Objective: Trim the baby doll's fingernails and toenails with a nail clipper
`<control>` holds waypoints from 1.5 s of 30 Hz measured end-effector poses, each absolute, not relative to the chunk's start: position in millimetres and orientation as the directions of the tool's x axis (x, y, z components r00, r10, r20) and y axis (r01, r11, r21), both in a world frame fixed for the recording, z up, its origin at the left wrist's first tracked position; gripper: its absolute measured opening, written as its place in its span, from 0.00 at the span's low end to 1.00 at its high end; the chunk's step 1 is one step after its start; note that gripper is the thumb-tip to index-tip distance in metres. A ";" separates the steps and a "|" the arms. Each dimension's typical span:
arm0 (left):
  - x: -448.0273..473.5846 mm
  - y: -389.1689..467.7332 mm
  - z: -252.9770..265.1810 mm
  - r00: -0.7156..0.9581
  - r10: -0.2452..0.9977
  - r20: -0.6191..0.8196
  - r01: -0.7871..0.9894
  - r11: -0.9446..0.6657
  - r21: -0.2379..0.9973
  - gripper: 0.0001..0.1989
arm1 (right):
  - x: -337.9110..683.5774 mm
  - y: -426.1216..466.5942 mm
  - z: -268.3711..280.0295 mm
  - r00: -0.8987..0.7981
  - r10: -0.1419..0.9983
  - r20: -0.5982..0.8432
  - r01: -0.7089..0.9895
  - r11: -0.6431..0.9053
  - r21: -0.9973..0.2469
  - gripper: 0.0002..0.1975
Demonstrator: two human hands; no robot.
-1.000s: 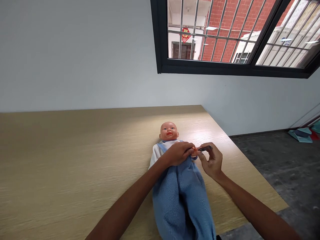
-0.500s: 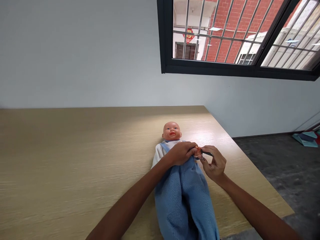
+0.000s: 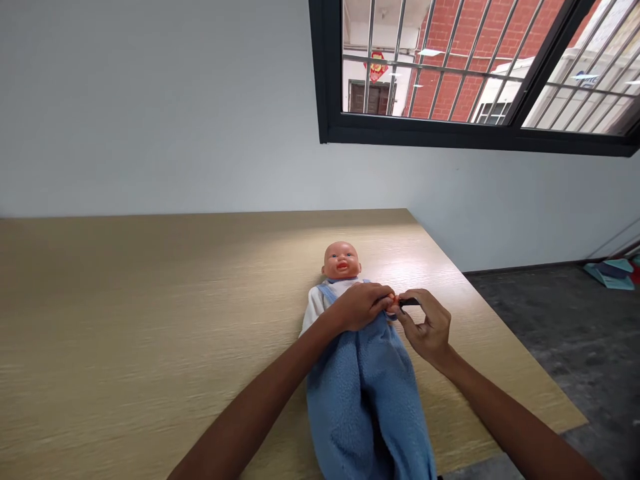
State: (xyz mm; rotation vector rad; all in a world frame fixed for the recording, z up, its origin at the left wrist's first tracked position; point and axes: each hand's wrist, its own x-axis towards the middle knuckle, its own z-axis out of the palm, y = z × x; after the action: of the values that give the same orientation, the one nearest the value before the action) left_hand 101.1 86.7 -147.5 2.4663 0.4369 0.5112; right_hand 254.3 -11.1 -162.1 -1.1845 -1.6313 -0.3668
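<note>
Pinching dark tool [image 3: 410,302] between right fingers [image 3: 421,296]; left fingers [image 3: 380,293] curled on doll's hand [image 3: 393,306], partly hiding it; window [image 3: 425,133] beyond.

One camera sits on the person's head, and it looks forward and down over a big table [image 3: 150,320]. Both arms come in from the bottom edge, so the left hand [image 3: 364,307] and the right hand [image 3: 429,327] are quite near, just right of the middle. The doll [image 3: 345,373] points its head away from the camera. Farther off, the view takes in the wall [image 3: 165,113], a window [image 3: 450,135] (its top is cut off) and, at the right, some floor [image 3: 560,327].
</note>
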 end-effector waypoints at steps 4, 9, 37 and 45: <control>101.0 87.0 -147.1 0.883 0.394 0.254 0.200 -0.806 0.557 0.11 | 254.8 -12.1 -163.1 0.027 0.544 0.839 0.819 0.469 -0.330 0.08; 102.4 88.0 -150.1 0.865 0.423 0.269 0.182 -0.765 0.618 0.14 | 258.8 -8.6 -177.9 0.178 0.591 0.787 0.723 0.464 -0.512 0.10; 106.1 90.0 -155.2 0.836 0.464 0.292 0.178 -0.735 0.655 0.16 | 263.4 -5.0 -174.5 -0.252 0.372 0.894 0.905 0.417 0.082 0.15; 104.9 87.6 -148.5 0.863 0.430 0.265 0.202 -0.776 0.598 0.14 | 257.6 -8.8 -169.9 -0.245 0.443 0.862 0.942 0.319 0.104 0.14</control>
State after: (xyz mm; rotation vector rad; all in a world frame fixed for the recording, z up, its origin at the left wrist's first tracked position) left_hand 104.9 87.6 -148.5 2.4608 0.4580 0.5272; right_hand 257.6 -8.8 -169.9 -1.2325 -1.8320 -0.8381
